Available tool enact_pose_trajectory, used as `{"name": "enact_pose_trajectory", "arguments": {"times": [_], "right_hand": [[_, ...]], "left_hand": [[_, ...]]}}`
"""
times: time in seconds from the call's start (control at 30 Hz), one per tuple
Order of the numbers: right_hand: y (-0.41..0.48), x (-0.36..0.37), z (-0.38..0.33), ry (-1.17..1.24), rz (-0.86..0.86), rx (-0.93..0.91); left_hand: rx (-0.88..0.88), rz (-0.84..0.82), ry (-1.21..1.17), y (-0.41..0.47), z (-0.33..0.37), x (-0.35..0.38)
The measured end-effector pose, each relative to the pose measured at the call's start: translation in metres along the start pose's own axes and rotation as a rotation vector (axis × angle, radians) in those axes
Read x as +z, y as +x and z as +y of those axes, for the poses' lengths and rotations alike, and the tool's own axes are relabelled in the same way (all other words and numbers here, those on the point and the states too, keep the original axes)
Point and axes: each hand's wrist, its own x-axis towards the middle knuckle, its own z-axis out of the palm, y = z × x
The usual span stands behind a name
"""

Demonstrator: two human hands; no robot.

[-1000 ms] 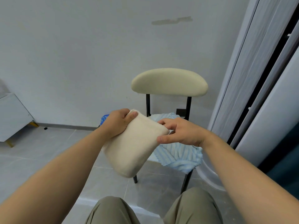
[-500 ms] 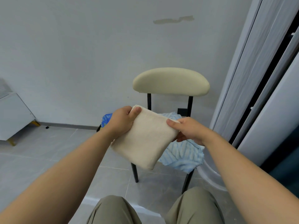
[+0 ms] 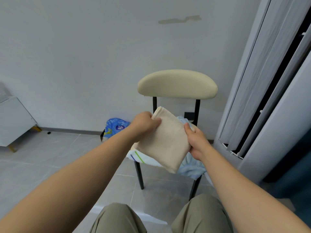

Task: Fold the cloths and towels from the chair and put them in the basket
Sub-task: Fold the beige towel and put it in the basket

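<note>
We've got the folded cream towel (image 3: 166,142) held over the chair (image 3: 176,84) seat, long axis slanting from far-left down to near-right. Left hand (image 3: 144,125) grips its top corner, right hand (image 3: 196,142) pinches the right edge. Basket's out of shot, so no telling which hand's nearer.

At your 12 o'clock the chair (image 3: 177,84) stands on the tiled floor (image 3: 50,157), its seat bearing a blue towel (image 3: 191,167) at 4 o'clock and a striped white cloth (image 3: 143,158) at 8, with a blue bag (image 3: 116,126) on the floor at 10.
</note>
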Motion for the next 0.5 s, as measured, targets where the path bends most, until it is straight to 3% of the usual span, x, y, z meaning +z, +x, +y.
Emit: {"name": "enact_pose_trajectory", "arguments": {"times": [0.17,0.3,0.5], "right_hand": [[0.006,0.004,0.007,0.026,0.100,0.080],[0.009,0.005,0.015,0.096,0.166,0.177],[-0.027,0.017,0.021,0.274,-0.183,0.284]], "left_hand": [[0.188,0.112,0.441,-0.003,0.011,0.007],[0.179,0.058,0.497,0.003,0.018,0.009],[0.001,0.058,0.444,0.014,0.031,-0.005]]}}
